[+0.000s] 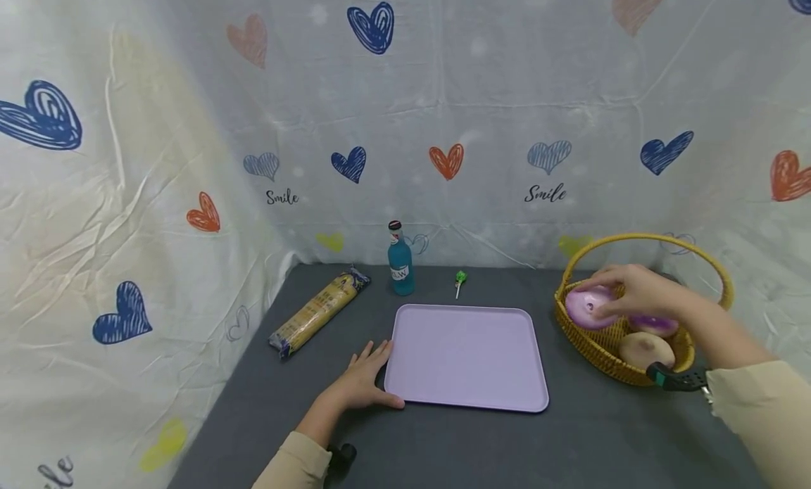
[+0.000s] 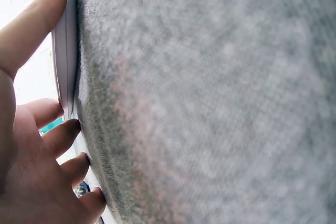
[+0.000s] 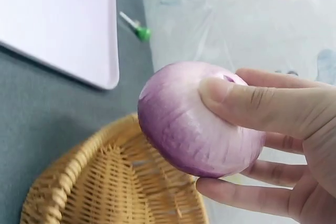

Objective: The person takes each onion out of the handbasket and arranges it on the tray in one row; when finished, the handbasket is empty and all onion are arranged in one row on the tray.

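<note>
My right hand (image 1: pixel 640 292) grips a purple onion (image 1: pixel 588 309) over the left side of a yellow wicker basket (image 1: pixel 586 345). In the right wrist view the thumb presses the pale side of the onion (image 3: pixel 194 124), with the fingers around its far side and below. A second purple onion (image 1: pixel 655 325) and a pale round vegetable (image 1: pixel 646 351) lie in the basket. My left hand (image 1: pixel 361 380) rests at the left edge of a lilac tray (image 1: pixel 465 355), fingers spread, thumb at the near left corner. In the left wrist view its fingertips touch the grey cloth beside the tray's rim (image 2: pixel 64 66).
Left of the tray lies a yellow packet (image 1: pixel 319 312) with dark blue ends. A blue bottle (image 1: pixel 400 264) stands upright behind the tray, and a green lollipop (image 1: pixel 460 281) lies to its right. The basket's tall handle (image 1: pixel 646 237) arches over the right forearm. A heart-printed curtain hangs behind.
</note>
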A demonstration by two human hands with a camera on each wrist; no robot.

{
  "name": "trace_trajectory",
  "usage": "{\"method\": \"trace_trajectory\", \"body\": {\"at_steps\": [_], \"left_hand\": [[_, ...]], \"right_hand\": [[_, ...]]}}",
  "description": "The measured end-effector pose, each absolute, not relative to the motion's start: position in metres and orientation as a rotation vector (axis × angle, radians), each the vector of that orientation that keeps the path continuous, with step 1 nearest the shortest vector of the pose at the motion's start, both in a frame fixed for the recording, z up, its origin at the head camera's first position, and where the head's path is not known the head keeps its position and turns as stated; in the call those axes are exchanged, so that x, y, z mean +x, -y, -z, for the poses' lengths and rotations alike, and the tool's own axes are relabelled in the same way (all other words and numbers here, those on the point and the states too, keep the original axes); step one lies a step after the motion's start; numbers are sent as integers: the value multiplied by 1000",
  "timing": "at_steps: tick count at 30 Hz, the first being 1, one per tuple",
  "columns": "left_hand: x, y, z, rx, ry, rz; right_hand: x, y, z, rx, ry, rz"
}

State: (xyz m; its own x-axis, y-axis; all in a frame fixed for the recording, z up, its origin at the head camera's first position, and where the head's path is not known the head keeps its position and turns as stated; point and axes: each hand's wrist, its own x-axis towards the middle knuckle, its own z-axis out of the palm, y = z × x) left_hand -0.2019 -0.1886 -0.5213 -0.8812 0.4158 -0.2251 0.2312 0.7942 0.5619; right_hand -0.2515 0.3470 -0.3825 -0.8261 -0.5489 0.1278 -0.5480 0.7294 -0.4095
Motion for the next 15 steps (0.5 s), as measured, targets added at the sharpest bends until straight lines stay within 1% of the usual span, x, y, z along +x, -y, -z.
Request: {"method": "trace_trajectory", "body": {"at_steps": [6, 15], "left_hand": [[-203, 190, 523, 492, -2649, -766], [-203, 192, 525, 490, -2651, -783]], "right_hand": [[-251, -329, 382, -1011, -2915, 752], [-248, -310, 377, -975, -2870, 781]]}}
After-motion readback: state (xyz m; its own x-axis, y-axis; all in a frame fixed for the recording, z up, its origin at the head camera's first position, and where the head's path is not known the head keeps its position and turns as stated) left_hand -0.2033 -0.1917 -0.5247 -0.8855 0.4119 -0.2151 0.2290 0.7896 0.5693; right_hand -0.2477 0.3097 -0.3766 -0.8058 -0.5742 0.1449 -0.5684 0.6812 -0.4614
